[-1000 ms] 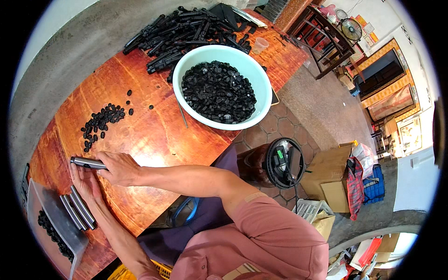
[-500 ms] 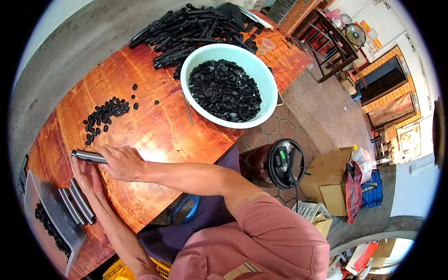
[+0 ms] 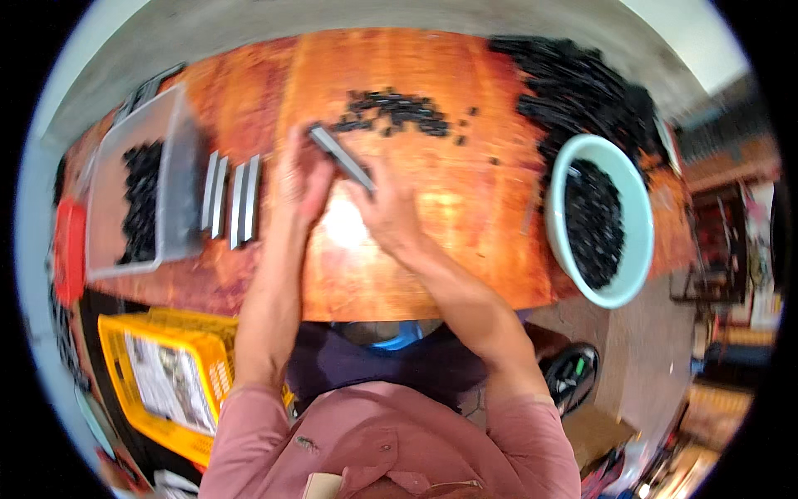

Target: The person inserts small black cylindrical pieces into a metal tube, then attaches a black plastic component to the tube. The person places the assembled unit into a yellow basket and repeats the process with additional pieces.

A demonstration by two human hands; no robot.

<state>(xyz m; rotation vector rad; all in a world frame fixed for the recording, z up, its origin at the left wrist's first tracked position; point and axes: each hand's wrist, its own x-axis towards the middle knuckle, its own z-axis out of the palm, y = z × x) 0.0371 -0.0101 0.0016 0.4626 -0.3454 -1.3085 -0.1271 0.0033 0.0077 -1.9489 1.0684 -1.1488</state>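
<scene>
A short silver-and-black bar (image 3: pixel 342 158) is held slanted above the table, blurred by motion. My right hand (image 3: pixel 389 208) grips its near end. My left hand (image 3: pixel 309 187) is closed about its far end, its fingers partly smeared. Several similar silver-and-black bars (image 3: pixel 240 200) lie side by side to the left of my left hand. Beyond my hands, small black round parts (image 3: pixel 399 112) are spread in a loose heap on the wooden table (image 3: pixel 465 241).
At the left stands a clear plastic bin (image 3: pixel 184 200) with black pieces inside. A pale-green basin (image 3: pixel 640 241) full of small black parts sits right, before a pile of long black pieces (image 3: pixel 582 87). A yellow crate (image 3: pixel 218 366) is below the table's edge at left.
The view has swung round to face the table squarely, bringing the yellow crate and the whole bin into sight. The bar stays between both hands and now tilts differently in the picture.
</scene>
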